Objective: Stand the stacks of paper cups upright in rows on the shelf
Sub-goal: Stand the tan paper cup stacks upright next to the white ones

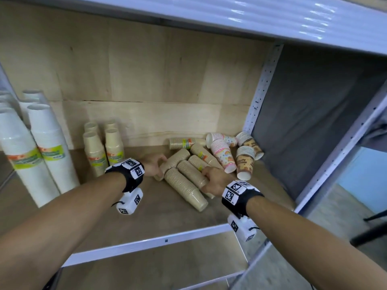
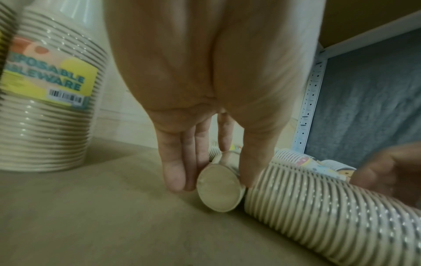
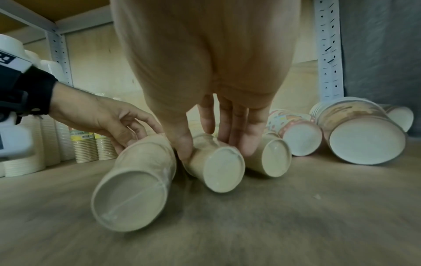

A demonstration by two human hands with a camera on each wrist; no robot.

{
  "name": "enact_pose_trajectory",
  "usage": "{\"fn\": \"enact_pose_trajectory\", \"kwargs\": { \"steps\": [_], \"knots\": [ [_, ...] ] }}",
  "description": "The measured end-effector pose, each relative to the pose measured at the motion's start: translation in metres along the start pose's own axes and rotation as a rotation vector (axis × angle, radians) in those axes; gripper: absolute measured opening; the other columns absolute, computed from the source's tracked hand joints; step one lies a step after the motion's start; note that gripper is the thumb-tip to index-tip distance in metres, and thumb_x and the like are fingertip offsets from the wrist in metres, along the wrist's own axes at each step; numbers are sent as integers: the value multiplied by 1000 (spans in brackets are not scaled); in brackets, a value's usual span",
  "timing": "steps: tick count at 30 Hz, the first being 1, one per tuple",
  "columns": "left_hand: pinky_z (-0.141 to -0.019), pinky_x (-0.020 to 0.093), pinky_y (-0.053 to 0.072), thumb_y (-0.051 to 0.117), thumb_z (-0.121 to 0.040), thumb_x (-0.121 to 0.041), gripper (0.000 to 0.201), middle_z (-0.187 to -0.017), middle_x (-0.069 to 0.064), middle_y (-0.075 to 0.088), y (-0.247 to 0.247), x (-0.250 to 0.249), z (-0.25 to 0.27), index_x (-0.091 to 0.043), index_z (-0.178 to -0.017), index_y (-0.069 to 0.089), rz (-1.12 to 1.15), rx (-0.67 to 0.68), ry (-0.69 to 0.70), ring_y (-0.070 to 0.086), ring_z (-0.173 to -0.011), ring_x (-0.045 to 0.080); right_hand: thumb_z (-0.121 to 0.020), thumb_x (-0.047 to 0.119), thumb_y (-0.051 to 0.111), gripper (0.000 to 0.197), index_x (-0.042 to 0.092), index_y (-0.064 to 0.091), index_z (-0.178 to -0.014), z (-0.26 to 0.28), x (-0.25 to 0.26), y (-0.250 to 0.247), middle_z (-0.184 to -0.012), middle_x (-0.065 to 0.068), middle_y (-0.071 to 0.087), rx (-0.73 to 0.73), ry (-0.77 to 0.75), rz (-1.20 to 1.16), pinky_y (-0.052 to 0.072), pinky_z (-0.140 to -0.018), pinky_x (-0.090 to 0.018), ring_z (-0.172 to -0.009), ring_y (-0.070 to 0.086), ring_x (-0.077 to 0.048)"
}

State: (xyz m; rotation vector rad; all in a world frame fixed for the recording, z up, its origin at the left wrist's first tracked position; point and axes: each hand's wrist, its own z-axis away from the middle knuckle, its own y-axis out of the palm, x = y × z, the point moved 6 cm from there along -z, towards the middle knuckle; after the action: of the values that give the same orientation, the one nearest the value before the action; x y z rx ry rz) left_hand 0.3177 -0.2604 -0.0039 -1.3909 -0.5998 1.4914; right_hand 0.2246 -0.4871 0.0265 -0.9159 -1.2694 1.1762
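Several beige paper cup stacks lie in a heap on the wooden shelf (image 1: 159, 214). My left hand (image 1: 156, 166) (image 2: 214, 176) pinches the narrow end of one lying beige stack (image 1: 178, 159) (image 2: 218, 189) between fingers and thumb. To its right, my right hand (image 1: 211, 178) (image 3: 216, 153) grips a second lying beige stack (image 1: 190, 170) (image 3: 216, 167), thumb on one side and fingers on the other. A third, larger lying stack (image 1: 186, 189) (image 3: 132, 194) rests between the two hands. Four beige stacks (image 1: 96, 151) stand upright in two short rows at the back left.
Tall white cup stacks (image 1: 50, 147) stand at the far left. Patterned pink (image 1: 222, 155) and brown (image 1: 245, 162) stacks lie by the right post (image 1: 261, 88). A white rail (image 1: 146, 241) edges the shelf front. Bare board shows in front of the heap.
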Motion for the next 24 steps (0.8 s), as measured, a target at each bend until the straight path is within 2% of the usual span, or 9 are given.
{"fn": "enact_pose_trajectory", "kwargs": {
  "steps": [3,5,8,10,14,17,21,24],
  "knots": [
    [-91,37,50,83,-66,-16,68,-123,0,58,1,-3,11,-26,-125,51,6,-15,-11,56,-108,20,-80,36,69,51,19,54,-126,7,1,1,-114,-6,64,-10,21,6,37,-73,-26,-106,60,-26],
    [-86,32,48,82,-70,-19,70,-124,0,56,1,-5,14,-24,-131,48,-6,-31,-9,54,-106,18,-79,35,71,52,14,55,-123,9,4,3,-111,-8,65,-10,21,-39,36,-74,-27,-105,61,-28],
    [-80,29,44,80,-72,-20,71,-122,-1,55,-1,-7,16,-23,-134,47,-37,-43,-7,52,-102,16,-78,33,73,52,12,54,-121,8,7,4,-108,-10,66,3,38,-69,44,-78,-30,-102,62,-29],
    [-80,30,46,79,-71,-21,70,-122,0,55,-4,-8,16,-23,-134,48,-54,-56,-8,54,-103,17,-75,33,74,54,13,55,-121,7,8,3,-107,-10,66,24,45,-64,50,-82,-34,-101,63,-30],
    [-90,33,48,76,-76,-18,62,-127,2,54,-15,-11,13,-20,-132,49,-36,-50,-10,54,-112,21,-72,32,74,53,15,57,-119,3,10,-9,-110,-6,64,52,40,-28,55,-80,-37,-99,64,-27],
    [-89,30,47,73,-80,-22,52,-124,1,54,-35,-16,12,-21,-128,53,-26,-87,-9,55,-109,20,-81,28,69,51,13,56,-128,-6,10,-26,-118,-10,62,58,42,19,54,-85,-33,-107,62,-27],
    [-84,29,47,73,-79,-24,32,-114,-3,51,-67,-24,13,-25,-110,63,12,-209,-6,54,-101,18,-81,26,67,41,10,62,-118,-19,18,-57,-112,-8,65,31,21,32,53,-75,-31,-99,63,-25],
    [-83,30,51,73,-79,-22,26,-109,-2,58,-88,-31,15,-23,-104,65,53,-297,24,59,-95,18,-81,22,68,37,6,65,-114,-32,29,-75,-111,-11,67,-6,12,43,54,-78,-32,-98,66,-26]
  ]
}}
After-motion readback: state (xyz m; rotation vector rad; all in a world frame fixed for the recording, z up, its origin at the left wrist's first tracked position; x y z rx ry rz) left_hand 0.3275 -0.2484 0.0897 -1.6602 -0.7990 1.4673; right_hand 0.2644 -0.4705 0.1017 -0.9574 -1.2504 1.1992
